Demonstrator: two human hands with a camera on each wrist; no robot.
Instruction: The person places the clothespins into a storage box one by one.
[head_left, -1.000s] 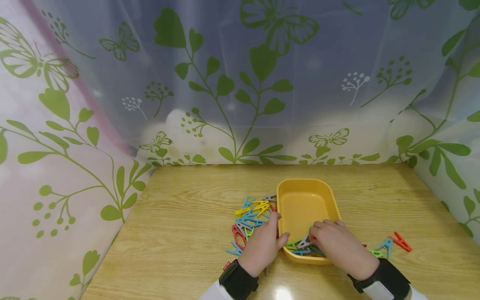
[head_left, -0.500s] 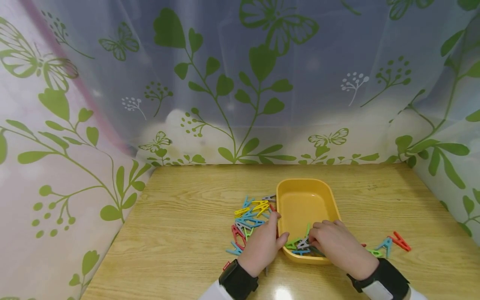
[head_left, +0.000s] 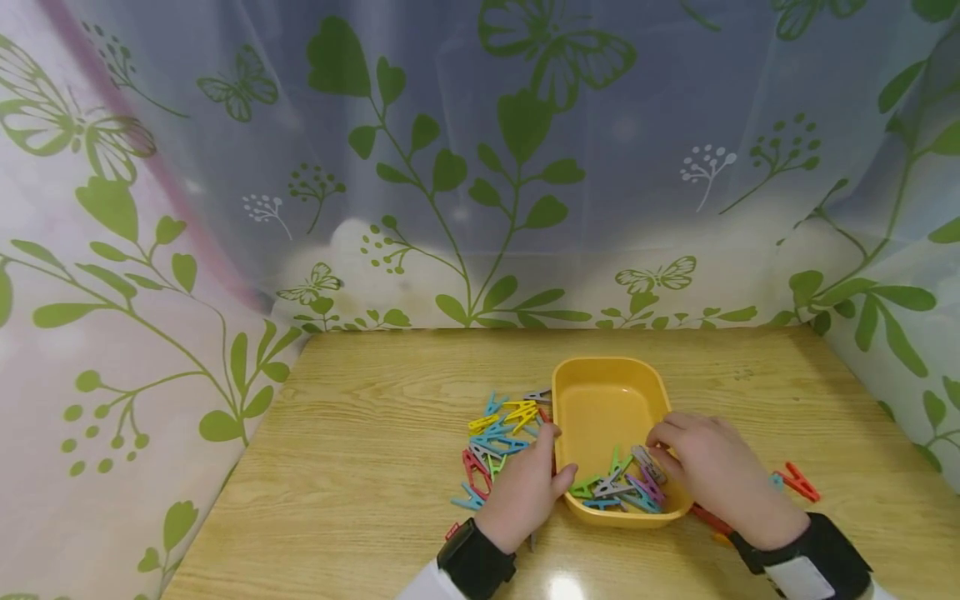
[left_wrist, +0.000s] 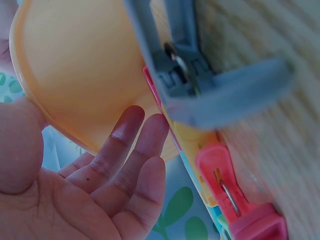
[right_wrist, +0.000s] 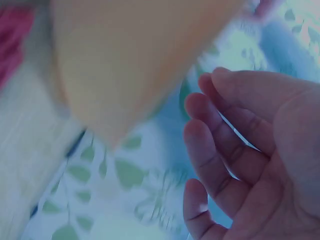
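Observation:
A yellow plastic tray lies on the table with several clothespins in its near end, among them a grey clothespin and a purple clothespin. At its left side is my left hand, which rests against the wall, thumb by the near rim. The left wrist view shows those fingers fairly straight beside the tray's outside. Over the right rim is my right hand; its fingers bend loosely and hold nothing in the right wrist view.
A pile of mixed clothespins spreads left of the tray, partly behind the left hand. To the right lies a red clothespin, with others half covered by the right arm. A patterned curtain hangs behind the wooden table.
My right hand has drawn back to the right from the clothespins in the tray to its right rim, uncovering the grey and purple ones. My left hand keeps its place.

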